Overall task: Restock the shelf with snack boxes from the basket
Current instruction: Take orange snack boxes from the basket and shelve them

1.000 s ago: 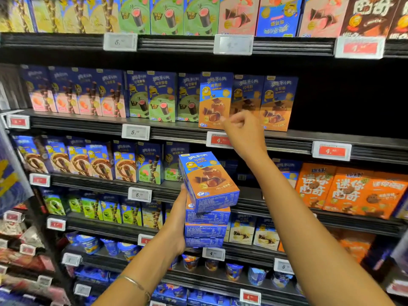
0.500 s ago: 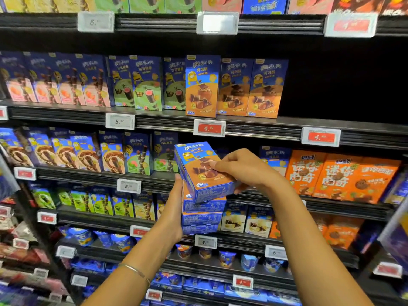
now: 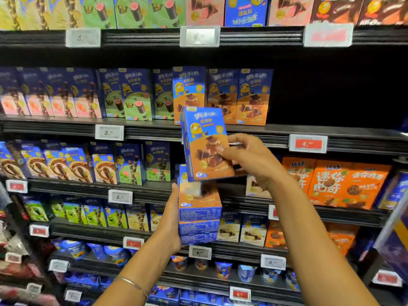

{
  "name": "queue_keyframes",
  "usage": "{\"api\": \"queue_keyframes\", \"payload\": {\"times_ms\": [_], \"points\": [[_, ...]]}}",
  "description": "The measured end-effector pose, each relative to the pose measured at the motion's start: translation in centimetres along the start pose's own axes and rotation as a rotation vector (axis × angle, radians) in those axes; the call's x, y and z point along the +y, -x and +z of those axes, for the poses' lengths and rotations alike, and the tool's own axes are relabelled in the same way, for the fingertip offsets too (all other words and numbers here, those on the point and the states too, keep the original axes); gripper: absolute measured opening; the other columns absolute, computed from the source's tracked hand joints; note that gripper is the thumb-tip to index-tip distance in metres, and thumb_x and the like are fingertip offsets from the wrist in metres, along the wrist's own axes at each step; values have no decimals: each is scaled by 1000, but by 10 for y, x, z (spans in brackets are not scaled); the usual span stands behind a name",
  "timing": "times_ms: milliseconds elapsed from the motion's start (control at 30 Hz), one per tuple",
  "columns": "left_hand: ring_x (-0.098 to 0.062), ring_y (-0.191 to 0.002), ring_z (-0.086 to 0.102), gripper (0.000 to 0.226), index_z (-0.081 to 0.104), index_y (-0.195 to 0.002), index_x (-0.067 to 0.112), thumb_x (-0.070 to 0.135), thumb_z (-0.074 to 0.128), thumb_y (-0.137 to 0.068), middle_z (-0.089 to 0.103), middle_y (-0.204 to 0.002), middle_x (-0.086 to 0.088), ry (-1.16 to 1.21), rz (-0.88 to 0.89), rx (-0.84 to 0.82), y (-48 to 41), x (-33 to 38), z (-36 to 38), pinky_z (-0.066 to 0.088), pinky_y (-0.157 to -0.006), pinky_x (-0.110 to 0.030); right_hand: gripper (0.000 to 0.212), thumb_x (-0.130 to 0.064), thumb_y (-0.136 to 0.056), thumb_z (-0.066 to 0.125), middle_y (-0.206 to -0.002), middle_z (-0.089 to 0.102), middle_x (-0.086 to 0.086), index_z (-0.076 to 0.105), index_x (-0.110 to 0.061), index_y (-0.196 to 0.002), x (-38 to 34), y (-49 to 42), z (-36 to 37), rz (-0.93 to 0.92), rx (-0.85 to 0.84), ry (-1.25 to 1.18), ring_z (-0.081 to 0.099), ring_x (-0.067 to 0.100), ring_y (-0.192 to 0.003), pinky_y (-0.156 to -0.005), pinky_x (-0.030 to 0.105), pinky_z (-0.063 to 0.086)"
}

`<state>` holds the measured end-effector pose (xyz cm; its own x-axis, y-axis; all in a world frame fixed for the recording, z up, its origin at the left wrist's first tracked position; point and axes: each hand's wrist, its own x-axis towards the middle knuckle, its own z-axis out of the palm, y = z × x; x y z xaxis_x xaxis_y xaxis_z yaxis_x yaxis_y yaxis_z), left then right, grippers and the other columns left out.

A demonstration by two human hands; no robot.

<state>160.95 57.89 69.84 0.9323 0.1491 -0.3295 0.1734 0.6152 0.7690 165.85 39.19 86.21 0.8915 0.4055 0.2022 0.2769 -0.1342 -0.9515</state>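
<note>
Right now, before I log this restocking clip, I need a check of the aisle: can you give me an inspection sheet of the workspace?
Surface: black metal shelf, with a dark gap right of its row of blue-and-orange boxes.
Job's things: blue-and-orange cardboard snack box held upright before the shelf edge; stack of matching boxes lying flat beneath it; basket not in view.
Clutter: nothing seen.
Grippers: right hand grips the upright box; left hand holds the stack.
Cables: nothing seen.
Surroundings: orange cookie boxes lower right; red price tag.
</note>
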Motion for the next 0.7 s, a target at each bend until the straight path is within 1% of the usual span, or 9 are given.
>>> {"api": "queue_keyframes", "payload": {"times_ms": [67,100,167,233,300,400,500,600,700], "points": [[-35,-68,79,70,88,-86,17,76,52,-98,81,-89,-15,-9,-2,2,0,0,1,62,-57,-40,25,-23,-92,74,-92,78,-4,66,-18,-115,-10,-7,-7,-66,91,-72,75,6,-76,-53,24,56],[-35,-67,79,70,88,-86,17,76,53,-99,81,-88,-14,-10,2,6,0,0,1,62,-57,-40,30,-22,-92,74,-99,77,-2,64,-17,-119,-14,-11,-10,-90,144,-109,76,8,-82,-57,27,60],[-35,-69,79,73,88,-87,16,78,51,-97,81,-90,-15,-3,8,7,2,-1,3,63,-58,-41,36,-22,-92,75,-106,75,0,61,-15,-124,-22,-25,-16,-134,255,-140,76,12,-89,-70,37,65],[-36,-72,80,76,89,-90,15,80,50,-96,82,-95,-17,5,11,8,3,0,5,63,-59,-42,38,-24,-91,76,-111,73,1,59,-14,-125,-27,-44,-21,-175,362,-121,75,16,-96,-81,45,63],[-36,-73,80,77,89,-90,15,81,49,-96,82,-95,-17,12,20,6,5,0,7,63,-58,-42,39,-24,-90,76,-115,71,4,59,-15,-123,-30,-62,-24,-199,442,-86,73,20,-102,-87,48,61],[-36,-71,80,80,89,-87,15,83,47,-94,82,-92,-17,13,27,6,7,2,10,63,-56,-41,38,-28,-89,77,-110,70,-1,58,-19,-120,-29,-87,-25,-229,538,42,70,16,-100,-89,46,59],[-36,-70,80,82,89,-86,15,84,46,-93,82,-92,-17,9,28,10,7,4,11,63,-56,-41,39,-33,-90,75,-106,68,-7,57,-21,-123,-24,-105,-24,-238,593,179,67,13,-97,-88,44,58],[-36,-69,79,82,89,-86,15,84,46,-93,82,-90,-17,9,38,11,6,5,10,63,-56,-41,44,-34,-90,73,-116,66,0,56,-20,-127,-17,-119,-23,-230,625,321,60,16,-103,-82,36,51],[-36,-71,80,83,89,-89,15,86,46,-89,82,-95,-18,6,40,7,5,6,7,63,-57,-41,42,-36,-90,73,-123,58,6,57,-20,-125,-9,-125,-20,-254,662,413,55,21,-110,-83,35,49]]}}
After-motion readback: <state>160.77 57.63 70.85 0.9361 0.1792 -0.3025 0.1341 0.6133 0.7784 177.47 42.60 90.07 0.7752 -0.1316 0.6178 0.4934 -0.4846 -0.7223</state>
